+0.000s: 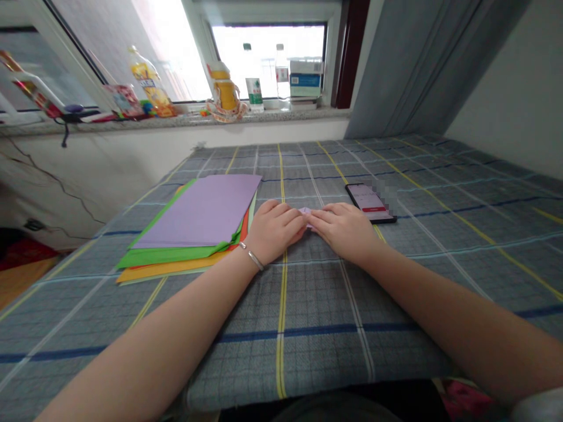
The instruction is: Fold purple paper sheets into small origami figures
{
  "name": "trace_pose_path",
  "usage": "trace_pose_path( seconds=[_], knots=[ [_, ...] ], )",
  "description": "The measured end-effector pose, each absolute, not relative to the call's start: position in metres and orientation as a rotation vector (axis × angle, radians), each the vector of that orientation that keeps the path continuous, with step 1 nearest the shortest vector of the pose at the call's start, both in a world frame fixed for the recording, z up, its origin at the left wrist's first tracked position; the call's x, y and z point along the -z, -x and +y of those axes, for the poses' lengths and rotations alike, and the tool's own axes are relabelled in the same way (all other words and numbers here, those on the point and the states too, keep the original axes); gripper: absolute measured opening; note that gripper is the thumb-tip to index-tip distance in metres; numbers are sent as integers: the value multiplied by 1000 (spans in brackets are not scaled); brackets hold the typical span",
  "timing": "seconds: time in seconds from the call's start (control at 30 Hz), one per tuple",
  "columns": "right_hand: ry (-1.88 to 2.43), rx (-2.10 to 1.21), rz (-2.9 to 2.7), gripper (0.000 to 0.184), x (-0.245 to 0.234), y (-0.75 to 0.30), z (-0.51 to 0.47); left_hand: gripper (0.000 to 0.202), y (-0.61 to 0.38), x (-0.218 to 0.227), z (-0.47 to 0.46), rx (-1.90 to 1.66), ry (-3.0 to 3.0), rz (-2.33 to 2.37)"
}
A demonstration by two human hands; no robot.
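A small folded piece of purple paper (pixel 305 210) shows between my two hands, low over the plaid cloth. My left hand (pixel 275 230) has its fingers closed on the paper's left side; a silver bangle circles that wrist. From the other side, my right hand (pixel 345 228) grips the same paper, its fingertips meeting those of the left. Most of the paper is hidden under the fingers. Left of my left hand lies a stack of coloured sheets (pixel 197 214), purple on top, with green, orange and red edges below. Beyond my right hand rests a phone (pixel 367 199), screen up.
A grey plaid cloth (pixel 422 281) covers the surface. Along the window sill (pixel 176 121) stand a yellow drink bottle (pixel 152 82), a yellow cup with a strap (pixel 226 91), a white-and-green tube (pixel 254 94), clear bottles and stacked boxes (pixel 305 82). A grey curtain (pixel 404 64) hangs at right.
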State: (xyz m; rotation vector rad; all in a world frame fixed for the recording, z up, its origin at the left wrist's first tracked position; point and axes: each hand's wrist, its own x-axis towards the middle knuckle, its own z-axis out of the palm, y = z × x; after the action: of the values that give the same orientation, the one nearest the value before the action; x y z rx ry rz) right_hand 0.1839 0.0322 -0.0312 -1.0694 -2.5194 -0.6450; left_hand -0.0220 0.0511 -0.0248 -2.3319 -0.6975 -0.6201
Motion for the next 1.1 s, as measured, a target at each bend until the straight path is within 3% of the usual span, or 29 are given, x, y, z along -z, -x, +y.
trace_pose_path(
  seconds=[0.83, 1.0, 1.1],
  knots=[
    [1188, 564, -2333, 34, 18, -243, 53, 11, 68, 16, 74, 752, 2359, -908],
    [1250, 588, -2271, 35, 18, -247, 55, 10, 73, 25, 78, 999, 2545, -1253],
    [1200, 614, -2333, 34, 22, -240, 54, 22, 63, 30, 75, 1292, 2704, -1581]
  ],
)
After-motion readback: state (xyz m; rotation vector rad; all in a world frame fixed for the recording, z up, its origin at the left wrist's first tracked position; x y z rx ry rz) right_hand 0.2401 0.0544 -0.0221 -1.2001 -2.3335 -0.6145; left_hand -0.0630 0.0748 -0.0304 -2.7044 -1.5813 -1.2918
